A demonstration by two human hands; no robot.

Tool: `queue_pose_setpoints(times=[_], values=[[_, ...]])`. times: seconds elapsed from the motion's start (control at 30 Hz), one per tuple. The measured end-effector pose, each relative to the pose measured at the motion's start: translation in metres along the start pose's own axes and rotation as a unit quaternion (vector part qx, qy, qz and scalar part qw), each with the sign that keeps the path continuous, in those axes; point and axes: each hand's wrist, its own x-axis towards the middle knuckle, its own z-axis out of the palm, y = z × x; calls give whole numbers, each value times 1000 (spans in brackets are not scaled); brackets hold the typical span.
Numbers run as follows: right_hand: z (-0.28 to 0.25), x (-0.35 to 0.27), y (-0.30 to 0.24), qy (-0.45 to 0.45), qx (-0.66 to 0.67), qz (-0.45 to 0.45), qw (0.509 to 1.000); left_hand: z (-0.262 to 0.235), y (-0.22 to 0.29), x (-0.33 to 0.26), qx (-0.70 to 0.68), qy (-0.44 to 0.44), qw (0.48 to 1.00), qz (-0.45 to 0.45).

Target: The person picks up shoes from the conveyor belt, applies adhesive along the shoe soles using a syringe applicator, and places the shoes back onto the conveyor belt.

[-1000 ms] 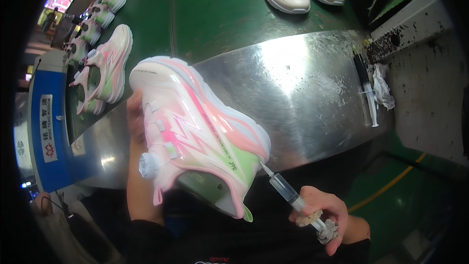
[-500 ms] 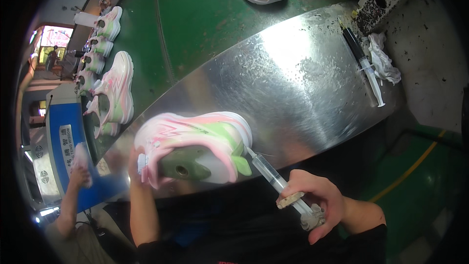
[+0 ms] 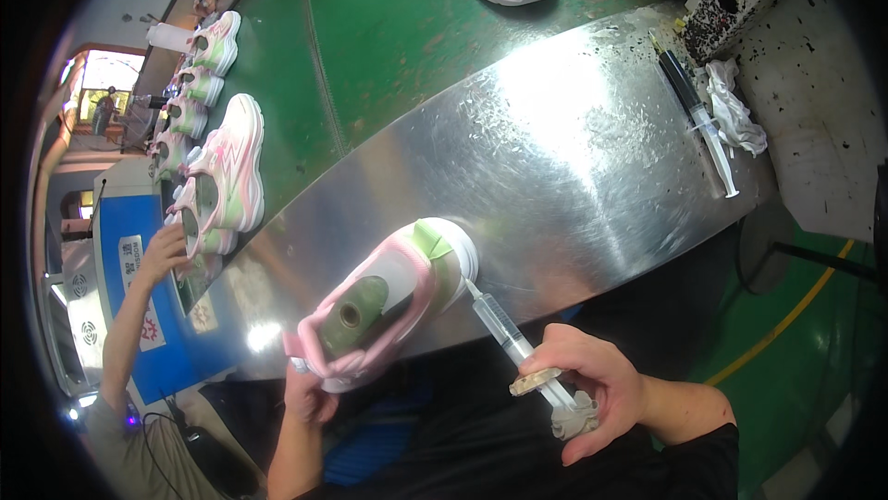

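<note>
Left hand (image 3: 308, 398) is holding a pink-and-green sneaker (image 3: 427, 287); right hand (image 3: 592, 370) is holding a syringe (image 3: 499, 322) at its heel.
The left forearm is slanting up from below, fingers clasping the sneaker's front by the steel worktop's (image 3: 518, 176) near edge. The right hand is pointing inward, curling partway around the syringe's plunger end; whether the tip is touching the sole is hard to tell.
</note>
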Motion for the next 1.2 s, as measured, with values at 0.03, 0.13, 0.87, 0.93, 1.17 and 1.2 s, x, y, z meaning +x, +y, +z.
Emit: queue_pose_setpoints(times=[0.03, 0.13, 0.87, 0.93, 1.17, 1.2], values=[[0, 0, -2, -1, 0, 0, 1000, -3, -5, -4, -29, -23, 999, -4], [1, 0, -8, -23, -20, 23, 999, -5, -15, -17, -77, -38, 996, -33], [31, 7, -51, -37, -53, 73, 995, 24, -74, -32, -256, -255, 913, -190], [32, 2, -63, -53, -16, 117, 992, 39, -73, -29, -245, -245, 919, -189], [24, -9, -109, -80, -51, 171, 981, 62, -78, -18, -320, -346, 829, -303], [24, -10, -114, -80, -60, 177, 979, 64, -81, -16, -328, -351, 823, -303]])
